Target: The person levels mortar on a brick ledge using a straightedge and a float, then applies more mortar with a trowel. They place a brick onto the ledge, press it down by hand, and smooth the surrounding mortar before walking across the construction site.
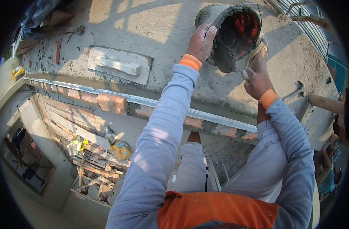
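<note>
Lying flat on the slab (155,28) at left, the float (119,65) is untouched. Further right, the left hand (201,41) is clamped on the left side of the bucket (211,16), thumb at the rim. The bucket is tipped above the slab's edge side, mouth toward the wearer, mortar (225,51) caking its inside. Judged handling: heavy, firm-walled, gritty; the mortar soft and apt to slide. Rim and base appear the soundest holds. At right, the right hand (255,80) is closed around a pale handle (245,75); its tool is unclear.
</note>
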{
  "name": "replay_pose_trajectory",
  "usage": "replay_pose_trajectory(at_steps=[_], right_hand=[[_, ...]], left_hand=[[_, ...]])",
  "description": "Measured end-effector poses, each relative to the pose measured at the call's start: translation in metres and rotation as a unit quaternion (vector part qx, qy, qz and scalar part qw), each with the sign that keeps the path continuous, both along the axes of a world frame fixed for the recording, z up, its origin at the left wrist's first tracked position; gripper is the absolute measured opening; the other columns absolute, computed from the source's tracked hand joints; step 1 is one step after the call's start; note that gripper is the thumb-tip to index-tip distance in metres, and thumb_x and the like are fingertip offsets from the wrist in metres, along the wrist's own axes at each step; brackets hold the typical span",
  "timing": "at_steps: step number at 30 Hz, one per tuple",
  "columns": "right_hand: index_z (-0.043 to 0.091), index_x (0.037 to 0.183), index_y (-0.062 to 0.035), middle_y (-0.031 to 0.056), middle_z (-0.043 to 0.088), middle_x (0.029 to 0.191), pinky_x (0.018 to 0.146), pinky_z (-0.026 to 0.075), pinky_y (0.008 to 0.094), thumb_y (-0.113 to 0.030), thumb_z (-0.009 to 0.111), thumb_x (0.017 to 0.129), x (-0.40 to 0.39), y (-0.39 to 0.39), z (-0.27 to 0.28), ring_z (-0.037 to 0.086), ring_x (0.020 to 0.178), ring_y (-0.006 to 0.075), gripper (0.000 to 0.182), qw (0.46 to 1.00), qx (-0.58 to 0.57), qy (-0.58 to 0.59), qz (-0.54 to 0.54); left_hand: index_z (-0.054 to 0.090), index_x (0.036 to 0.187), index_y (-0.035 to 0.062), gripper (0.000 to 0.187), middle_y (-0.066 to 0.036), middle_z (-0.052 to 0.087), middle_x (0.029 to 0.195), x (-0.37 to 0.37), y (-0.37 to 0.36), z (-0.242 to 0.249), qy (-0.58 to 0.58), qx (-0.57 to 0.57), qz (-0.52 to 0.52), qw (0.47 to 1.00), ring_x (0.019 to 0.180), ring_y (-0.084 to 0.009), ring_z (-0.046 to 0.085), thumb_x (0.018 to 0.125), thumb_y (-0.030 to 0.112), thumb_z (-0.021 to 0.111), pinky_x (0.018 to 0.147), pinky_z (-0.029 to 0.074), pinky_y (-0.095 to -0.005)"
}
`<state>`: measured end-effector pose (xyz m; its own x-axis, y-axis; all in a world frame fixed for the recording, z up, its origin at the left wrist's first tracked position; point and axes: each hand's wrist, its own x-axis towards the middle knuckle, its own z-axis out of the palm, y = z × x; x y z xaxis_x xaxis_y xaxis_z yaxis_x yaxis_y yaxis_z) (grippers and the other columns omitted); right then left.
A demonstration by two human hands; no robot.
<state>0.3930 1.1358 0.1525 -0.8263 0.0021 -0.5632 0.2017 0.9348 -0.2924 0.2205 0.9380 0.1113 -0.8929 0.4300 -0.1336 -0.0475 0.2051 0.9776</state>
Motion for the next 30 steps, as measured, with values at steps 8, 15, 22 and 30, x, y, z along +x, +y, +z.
replay_pose_trajectory(at_steps=[8,15,22,30], right_hand=[[0.052,0.085,0.0008,0.0184,0.057,0.066,0.058,0.048,0.0373,-0.013,0.061,0.073,-0.004,-0.029,-0.010,0.059,0.057,0.0276,0.021,0.973,-0.173,0.096,-0.120],[0.052,0.080,-0.0004,0.0065,0.052,0.061,0.049,0.043,0.0307,-0.016,0.061,0.076,-0.028,-0.035,0.003,0.052,0.053,0.0132,0.018,0.920,-0.245,0.047,-0.303],[0.061,0.093,-0.0017,0.0148,0.064,0.077,0.065,0.049,0.0329,-0.012,0.062,0.076,-0.030,-0.059,0.014,0.063,0.068,0.0270,0.021,0.940,-0.252,0.228,-0.013],[0.057,0.091,-0.0056,0.0172,0.061,0.071,0.061,0.049,0.0443,-0.018,0.063,0.072,-0.040,-0.146,-0.067,0.061,0.068,0.0384,0.023,0.951,-0.276,0.047,0.129]], left_hand=[[0.058,0.111,-0.0021,0.045,-0.012,0.064,0.094,-0.025,0.003,0.002,-0.030,0.043,0.057,0.997,0.089,-0.0199,0.057,0.096,0.039,0.048,0.085,0.045,-0.0323],[0.060,0.105,-0.0050,0.052,-0.009,0.063,0.095,-0.042,-0.035,-0.032,-0.130,0.093,0.191,0.969,0.089,-0.0171,0.055,0.098,0.044,0.043,0.087,0.043,-0.0319],[0.042,0.132,-0.0055,0.054,-0.019,0.045,0.122,0.078,-0.189,-0.038,0.057,-0.178,0.343,0.920,0.115,-0.0279,0.045,0.099,0.038,0.041,0.101,0.035,-0.0366],[0.035,0.138,0.0023,0.048,-0.023,0.034,0.140,0.203,-0.323,-0.093,0.161,-0.488,0.380,0.769,0.128,-0.0363,0.036,0.097,0.027,0.042,0.104,0.031,-0.0481]])
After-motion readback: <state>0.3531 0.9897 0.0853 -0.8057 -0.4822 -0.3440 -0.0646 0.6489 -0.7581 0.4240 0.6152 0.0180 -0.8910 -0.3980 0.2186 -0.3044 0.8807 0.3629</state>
